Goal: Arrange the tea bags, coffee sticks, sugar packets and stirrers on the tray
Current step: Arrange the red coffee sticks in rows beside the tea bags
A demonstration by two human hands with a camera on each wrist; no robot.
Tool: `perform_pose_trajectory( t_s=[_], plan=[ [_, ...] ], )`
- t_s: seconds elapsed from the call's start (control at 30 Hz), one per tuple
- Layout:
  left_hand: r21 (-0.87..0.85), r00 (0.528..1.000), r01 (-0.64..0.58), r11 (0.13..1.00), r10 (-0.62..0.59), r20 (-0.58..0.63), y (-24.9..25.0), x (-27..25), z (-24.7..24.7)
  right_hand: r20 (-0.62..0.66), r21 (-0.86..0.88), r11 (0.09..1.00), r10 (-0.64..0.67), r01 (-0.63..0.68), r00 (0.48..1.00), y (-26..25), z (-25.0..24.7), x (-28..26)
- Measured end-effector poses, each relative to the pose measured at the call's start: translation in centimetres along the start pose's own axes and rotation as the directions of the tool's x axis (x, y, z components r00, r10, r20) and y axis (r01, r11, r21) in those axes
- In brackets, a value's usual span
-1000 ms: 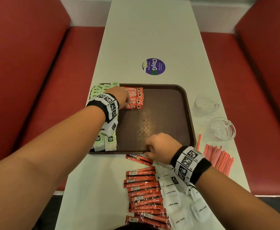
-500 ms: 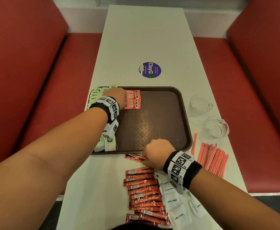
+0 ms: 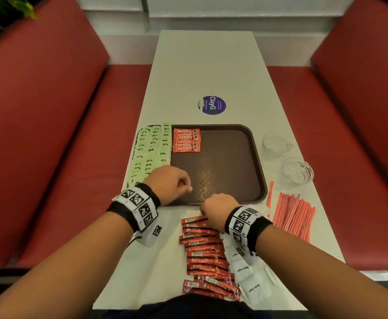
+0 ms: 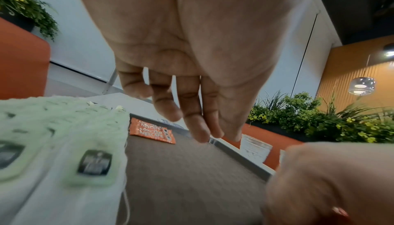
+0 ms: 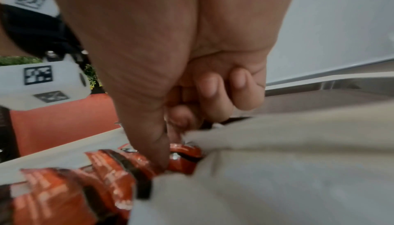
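Brown plastic fills the middle of the white table [image 3: 202, 65]: the tray [image 3: 255, 157] sits square in front of the person, and its left side is already packed with pale green tea bags [image 3: 150, 150] in overlapping rows. Just beside them, at the tray's far edge, a small stack of red coffee sticks [image 3: 186, 140] lies flat with the Nescafe lettering readable; the left wrist view catches the same stack [image 4: 152, 132] beyond the fingers. The left hand [image 3: 169, 183] hovers over the tray's near-left part, next to the tea bags, fingers [image 4: 192, 119] hanging loosely downward and relaxed, nothing in them. The right hand [image 3: 216, 211] is down at the tray's near rim, over the top of the loose pile of coffee sticks [image 3: 204, 249] on the table, and the right wrist view shows thumb and fingertips [image 5: 157, 147] pinching one red coffee stick [image 5: 181, 157] at the top of that pile, the other fingers curled in. White sugar packets [image 3: 248, 270] lie just right of the loose sticks, partly under the right wrist, overlapping them at the edge. Off to the right on the table, a fan of red-and-white stirrers [image 3: 292, 215] lies apart from the tray, one stray stirrer [image 3: 270, 194] close to its rim. Two clear glass cups [image 3: 296, 170] stand beyond the stirrers, beside the tray's right edge. A round purple sticker [image 3: 211, 105] sits on the table beyond the tray, red bench seats [image 3: 73, 134] on either side.
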State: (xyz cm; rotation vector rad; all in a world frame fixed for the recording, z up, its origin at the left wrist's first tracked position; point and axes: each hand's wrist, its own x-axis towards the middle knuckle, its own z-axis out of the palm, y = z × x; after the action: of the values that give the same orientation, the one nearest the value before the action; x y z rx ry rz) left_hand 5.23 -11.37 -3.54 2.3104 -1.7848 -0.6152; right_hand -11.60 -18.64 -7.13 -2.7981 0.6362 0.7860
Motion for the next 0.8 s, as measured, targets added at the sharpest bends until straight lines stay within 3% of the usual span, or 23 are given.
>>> perform_pose_trajectory(
  t_s=[0.3, 0.8],
  plan=[
    [0.096, 0.971, -0.058, 0.994, 0.033, 0.239, 0.6, -4.0, 5.3, -0.010, 0.090, 0.993, -0.071, 0.072, 0.997, 0.1, 0.2, -1.2],
    [0.196, 0.962, -0.130, 0.972, 0.076, 0.263, 1.7, -4.4, 6.0, 0.021, 0.063, 0.997, -0.035, 0.033, 0.999, -1.0, 0.4, -1.0]
  ],
)
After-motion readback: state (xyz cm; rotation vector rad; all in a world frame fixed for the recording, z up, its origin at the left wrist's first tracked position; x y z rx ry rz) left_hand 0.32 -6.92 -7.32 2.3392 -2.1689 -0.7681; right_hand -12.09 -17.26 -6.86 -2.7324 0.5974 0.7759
